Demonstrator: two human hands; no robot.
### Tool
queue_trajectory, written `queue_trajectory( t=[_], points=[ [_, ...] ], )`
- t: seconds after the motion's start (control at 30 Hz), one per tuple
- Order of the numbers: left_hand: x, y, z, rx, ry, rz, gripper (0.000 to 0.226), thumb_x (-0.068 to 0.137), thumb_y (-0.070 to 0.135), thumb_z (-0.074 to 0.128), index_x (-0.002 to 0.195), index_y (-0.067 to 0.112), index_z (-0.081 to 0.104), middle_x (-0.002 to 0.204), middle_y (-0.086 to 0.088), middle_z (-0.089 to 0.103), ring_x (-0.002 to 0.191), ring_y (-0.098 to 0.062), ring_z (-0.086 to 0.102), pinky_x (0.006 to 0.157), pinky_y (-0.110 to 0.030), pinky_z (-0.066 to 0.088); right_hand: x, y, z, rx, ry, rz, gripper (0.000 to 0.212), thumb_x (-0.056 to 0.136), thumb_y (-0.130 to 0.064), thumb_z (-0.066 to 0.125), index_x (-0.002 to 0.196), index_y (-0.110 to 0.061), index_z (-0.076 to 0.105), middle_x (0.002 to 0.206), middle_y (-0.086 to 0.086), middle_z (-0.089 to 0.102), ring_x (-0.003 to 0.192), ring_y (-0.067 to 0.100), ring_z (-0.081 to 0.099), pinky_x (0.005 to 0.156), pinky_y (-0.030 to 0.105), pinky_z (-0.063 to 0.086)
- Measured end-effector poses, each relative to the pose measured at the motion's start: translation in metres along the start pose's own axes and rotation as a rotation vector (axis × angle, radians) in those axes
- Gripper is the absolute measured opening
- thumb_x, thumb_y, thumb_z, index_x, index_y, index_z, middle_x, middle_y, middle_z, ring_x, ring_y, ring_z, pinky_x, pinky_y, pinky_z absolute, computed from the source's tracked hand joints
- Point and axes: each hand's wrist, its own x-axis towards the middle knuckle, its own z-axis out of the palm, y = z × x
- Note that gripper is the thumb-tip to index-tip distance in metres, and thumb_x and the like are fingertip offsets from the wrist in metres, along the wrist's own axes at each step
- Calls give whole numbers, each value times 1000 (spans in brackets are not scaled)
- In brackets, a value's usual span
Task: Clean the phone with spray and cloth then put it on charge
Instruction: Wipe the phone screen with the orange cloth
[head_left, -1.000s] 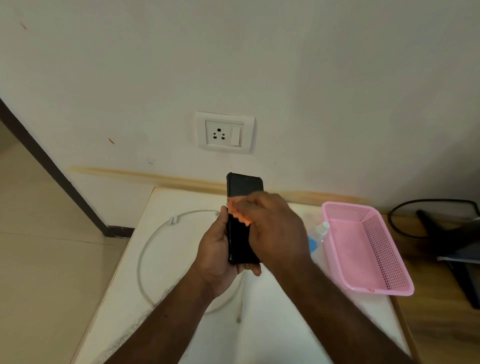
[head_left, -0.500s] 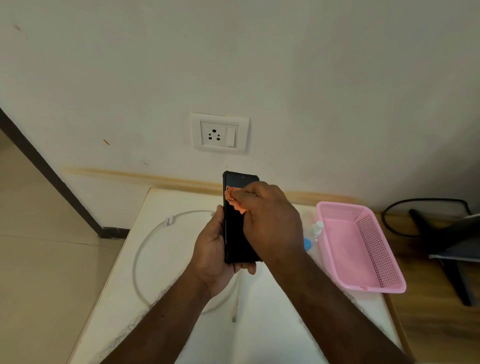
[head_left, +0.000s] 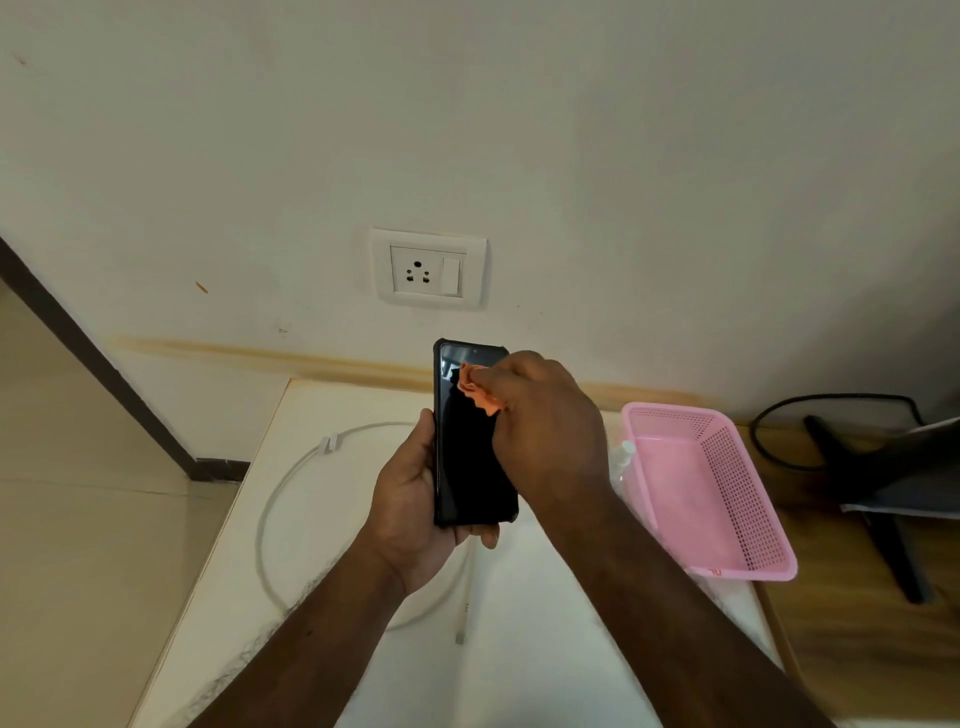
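1. Since the earlier frames I see the right hand (head_left: 545, 431) has slid the orange cloth (head_left: 480, 389) up the screen, from the middle of the phone (head_left: 470, 447) to near its top edge.
2. The left hand (head_left: 410, 499) holds the phone upright above the white table (head_left: 519, 649), thumb along its left edge and fingers (head_left: 488, 538) curled under its bottom right corner.
3. The right hand's fingers are bunched around the cloth, pressing it against the upper right part of the dark screen.
4. A white charging cable (head_left: 291, 478) lies in a loop on the table below the hands, with its connector end (head_left: 460, 636) loose near the middle of the table.
5. A wall socket (head_left: 428, 270) sits on the wall above the phone, with nothing plugged in.
6. A pink basket (head_left: 727, 499) rests at the table's right edge; just beside its left wall I can see part of a small white-capped bottle (head_left: 623, 452), mostly hidden by the right hand.
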Motion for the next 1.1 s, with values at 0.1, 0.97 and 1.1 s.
queue_trajectory(
  t=[0.1,0.97,1.1],
  points=[
    [1,-1,-3,-15,-11,9,57,95,62,38,114,21,74,98,-14,73,71,-34,67,51,-34,48,-8,-1,4,-14,-21,-19,49,77,-8,70,122,-27,66,114,-1,64,104,21,56,80,31,51],
    [3,4,-3,-18,74,16,65,99,61,26,105,24,79,103,-10,76,66,-25,68,45,-27,43,-61,11,7,60,-82,-163,52,56,9,82,101,-16,76,98,2,72,90,23,67,72,33,60],
    [4,1,-2,-4,111,45,59,97,60,34,98,23,79,87,-11,73,62,-26,65,44,-29,44,-34,10,4,28,-80,-122,46,66,2,79,108,-16,74,106,5,70,98,25,63,82,33,54]
  ],
)
